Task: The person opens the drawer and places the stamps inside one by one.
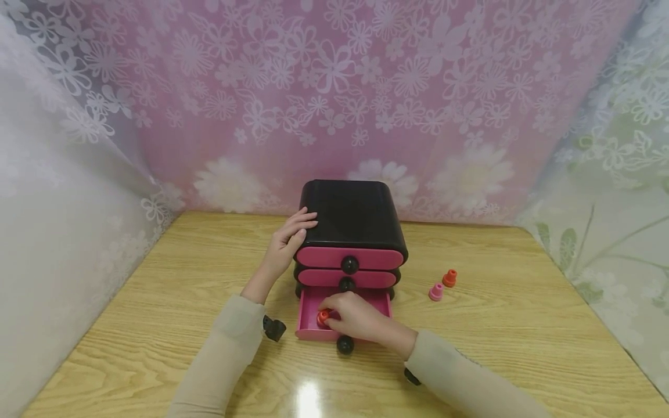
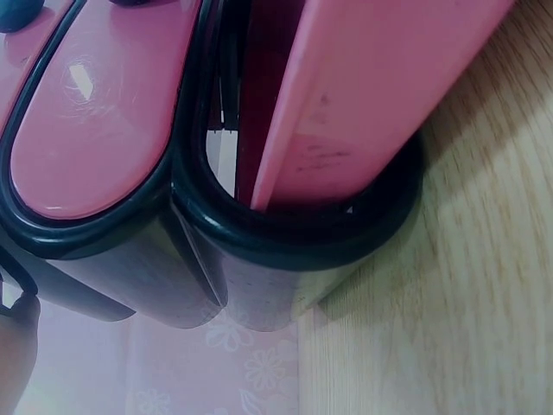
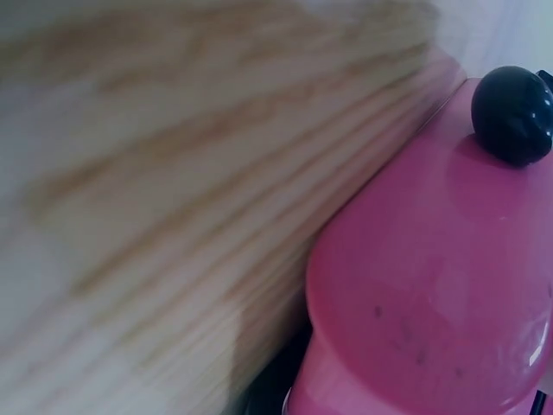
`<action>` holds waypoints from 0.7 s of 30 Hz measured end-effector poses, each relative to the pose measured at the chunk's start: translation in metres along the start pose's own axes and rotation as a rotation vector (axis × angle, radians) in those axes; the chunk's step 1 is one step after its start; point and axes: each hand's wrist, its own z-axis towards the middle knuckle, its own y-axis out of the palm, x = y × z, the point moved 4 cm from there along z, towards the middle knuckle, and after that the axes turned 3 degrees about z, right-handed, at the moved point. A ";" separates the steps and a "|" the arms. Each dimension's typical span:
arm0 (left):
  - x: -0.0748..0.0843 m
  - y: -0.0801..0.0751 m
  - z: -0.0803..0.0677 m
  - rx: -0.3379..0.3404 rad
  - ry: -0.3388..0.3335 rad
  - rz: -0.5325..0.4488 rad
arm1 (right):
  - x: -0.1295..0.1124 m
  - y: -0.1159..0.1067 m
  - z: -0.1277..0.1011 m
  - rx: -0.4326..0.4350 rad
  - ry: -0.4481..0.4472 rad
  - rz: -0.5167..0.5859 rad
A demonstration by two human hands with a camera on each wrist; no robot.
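A black chest of drawers (image 1: 350, 212) with pink drawer fronts stands on the table. Its bottom drawer (image 1: 308, 334) is pulled out, while the upper two are closed. My left hand (image 1: 290, 239) rests on the chest's left top edge, fingers lying on the black surface. Inside the bottom drawer, my right hand (image 1: 351, 316) pinches a small red stepped peg (image 1: 323, 317) between thumb and fingers. The left wrist view shows the side of the pulled-out drawer (image 2: 371, 95); the right wrist view shows its pink front (image 3: 423, 285) and black knob (image 3: 511, 117).
On the table to the right of the chest stand a pink stepped peg (image 1: 436, 292) and an orange-red one (image 1: 449, 278). The wooden table (image 1: 512, 337) backs onto a pink flowered curtain (image 1: 334, 104), with pale cloth at both sides.
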 end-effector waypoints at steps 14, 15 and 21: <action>0.000 0.000 -0.001 -0.008 -0.016 0.003 | -0.002 0.004 0.003 -0.011 0.009 -0.014; 0.000 0.000 -0.001 -0.008 -0.015 0.003 | -0.002 0.004 0.004 -0.010 0.005 -0.018; 0.001 0.000 -0.001 -0.007 -0.010 0.003 | -0.003 0.006 0.006 -0.005 -0.008 -0.026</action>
